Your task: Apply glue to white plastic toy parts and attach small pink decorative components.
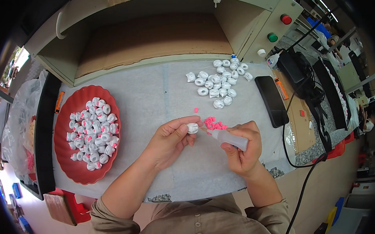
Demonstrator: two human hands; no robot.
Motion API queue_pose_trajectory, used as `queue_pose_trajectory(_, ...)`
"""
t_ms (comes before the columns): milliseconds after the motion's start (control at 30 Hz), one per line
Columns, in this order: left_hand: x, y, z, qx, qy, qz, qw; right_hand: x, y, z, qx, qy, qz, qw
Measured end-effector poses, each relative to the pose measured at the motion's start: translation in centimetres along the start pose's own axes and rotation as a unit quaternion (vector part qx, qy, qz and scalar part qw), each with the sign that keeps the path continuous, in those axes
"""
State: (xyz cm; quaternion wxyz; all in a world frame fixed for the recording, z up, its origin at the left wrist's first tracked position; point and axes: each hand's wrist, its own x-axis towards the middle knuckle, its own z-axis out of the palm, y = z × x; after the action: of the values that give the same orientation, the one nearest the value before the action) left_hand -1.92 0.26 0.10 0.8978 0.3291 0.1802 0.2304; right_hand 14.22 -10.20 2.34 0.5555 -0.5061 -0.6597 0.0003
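Note:
Between the thumb and fingers of my left hand [168, 140] is a small white rounded piece [192, 128] with grey markings. My right hand [246, 150] is wrapped round a translucent squeeze bottle [234, 140], tilted so its narrow tip points at the white piece. Whether the tip touches it, I cannot tell. Just beyond the tip lies a heap of tiny pink pieces [211, 123], and one more pink piece [196, 110] sits apart. Farther off, several white pieces [215, 79] are spread in a loose group. At left, a red scalloped dish [64, 159] holds many white pieces with pink bits on them.
A beige open-fronted cabinet [251, 41] with a red button [286, 19] and a green button [272, 37] stands at the back. On the right lie a black phone [272, 102], an orange tube [281, 88] and black cables [319, 123]. A black tray [46, 133] borders the left side.

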Motion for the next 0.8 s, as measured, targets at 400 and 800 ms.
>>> queue_pose_trajectory(400, -0.05, 0.15, -0.07, 0.008, -0.008, 0.007, 1.0, 0.3, -0.12, -0.28, 0.012, -0.002, 0.044, 0.999)
queue_pose_trajectory(800, -0.13, 0.19, 0.11, 0.02, -0.012, 0.004, 1.0, 0.36, -0.1, 0.07, 0.13, 0.015, 0.163, 0.978)
